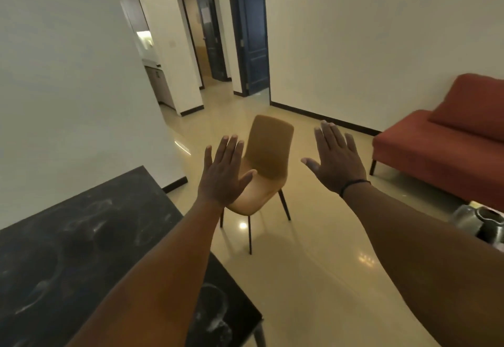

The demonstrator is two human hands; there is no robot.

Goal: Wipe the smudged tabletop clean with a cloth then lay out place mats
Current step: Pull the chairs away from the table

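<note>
A black marble tabletop [76,240] fills the lower left, streaked with whitish smudges. My left hand [225,173] is held up in the air beyond the table's right edge, fingers straight and together, holding nothing. My right hand [336,160] is raised at about the same height further right, fingers straight, also empty, with a dark band on its wrist. No cloth or place mat is in view.
A tan chair [266,156] stands on the glossy beige floor just behind my hands. A red sofa [441,145] lines the right wall. Grey and dark objects [480,224] sit at the right edge. Dark doors [252,33] and a corridor lie ahead.
</note>
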